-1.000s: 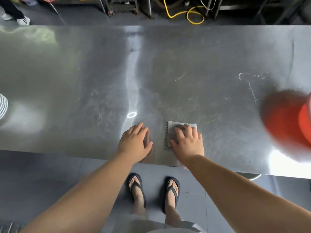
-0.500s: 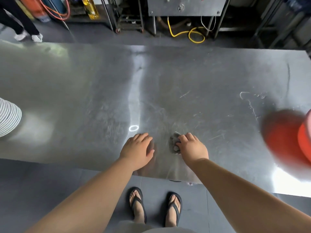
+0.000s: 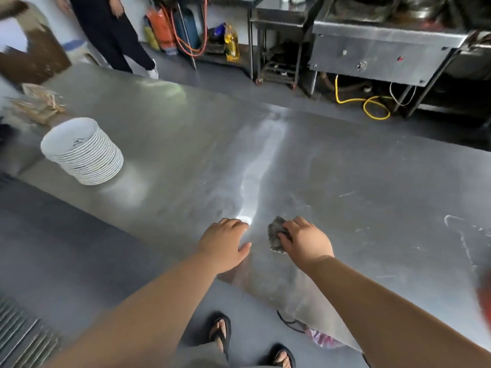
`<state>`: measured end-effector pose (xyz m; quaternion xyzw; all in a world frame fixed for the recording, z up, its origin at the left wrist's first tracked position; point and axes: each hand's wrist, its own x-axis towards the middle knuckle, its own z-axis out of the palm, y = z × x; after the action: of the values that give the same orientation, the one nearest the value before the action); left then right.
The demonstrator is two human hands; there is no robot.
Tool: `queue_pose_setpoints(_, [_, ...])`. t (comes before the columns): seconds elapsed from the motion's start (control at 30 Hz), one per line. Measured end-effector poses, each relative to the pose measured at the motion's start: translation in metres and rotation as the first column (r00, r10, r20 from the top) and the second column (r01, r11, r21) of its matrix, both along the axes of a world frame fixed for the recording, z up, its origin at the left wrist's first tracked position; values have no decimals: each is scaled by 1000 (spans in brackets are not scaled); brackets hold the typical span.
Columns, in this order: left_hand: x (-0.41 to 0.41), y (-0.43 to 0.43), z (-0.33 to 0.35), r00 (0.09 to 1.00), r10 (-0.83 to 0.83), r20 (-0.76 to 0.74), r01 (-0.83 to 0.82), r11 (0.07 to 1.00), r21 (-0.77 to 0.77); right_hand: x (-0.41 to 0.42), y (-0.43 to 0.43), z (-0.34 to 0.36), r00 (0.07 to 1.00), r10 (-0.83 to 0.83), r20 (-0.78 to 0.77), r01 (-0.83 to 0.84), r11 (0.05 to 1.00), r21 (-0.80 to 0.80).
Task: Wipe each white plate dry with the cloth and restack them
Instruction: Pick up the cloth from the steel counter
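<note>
A tall stack of white plates [image 3: 82, 151] stands at the left end of the steel table [image 3: 345, 181], near its front edge. My right hand [image 3: 305, 241] grips a crumpled grey cloth [image 3: 276, 233] at the table's near edge. My left hand [image 3: 225, 241] rests flat on the table just left of the cloth, fingers relaxed and holding nothing. The plates are far to the left of both hands.
Brown paper and sticks [image 3: 37, 102] lie behind the plate stack. A person's legs [image 3: 114, 33] stand beyond the table's far left. A red object [image 3: 485, 296] is blurred at the right edge. A steel unit [image 3: 385, 49] and yellow hose [image 3: 372, 104] lie beyond the table.
The cloth lay flat under my right hand; my fingers have bunched it up and now grip it. The view has swung left, bringing the plate stack into sight.
</note>
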<state>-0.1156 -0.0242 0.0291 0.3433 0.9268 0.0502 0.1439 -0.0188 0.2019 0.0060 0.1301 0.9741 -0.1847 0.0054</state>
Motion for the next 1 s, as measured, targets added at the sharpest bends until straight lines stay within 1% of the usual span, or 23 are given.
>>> queue_pose_setpoints(0.17, [-13,-58,9,993,114,7,-114,994,1,-36,-48,7,993,115,-6,-115,993,26])
queue_pose_setpoints(0.33, [-40,-129,7,973,231,12,-232,973,18,-73,-99,16,972,228,57,-233,968,94])
queue_pose_setpoints(0.5, [-79,-212,7,967,255,-12,-255,967,-8,-126,-171,25,953,283,105,-296,945,136])
queue_pose_setpoints(0.57, [-93,-244,9,963,267,-28,-267,964,-3,-147,-204,28,949,296,106,-308,943,129])
queue_pose_setpoints(0.73, [-138,-336,9,956,287,-59,-291,954,-67,-206,-307,30,919,367,148,-383,917,106])
queue_pose_setpoints(0.83, [-157,-386,12,937,348,-39,-350,937,-26,-238,-358,30,901,403,160,-420,902,95])
queue_pose_setpoints(1.0, [-181,-454,14,901,434,-6,-434,900,33,-279,-416,30,885,455,100,-462,884,67])
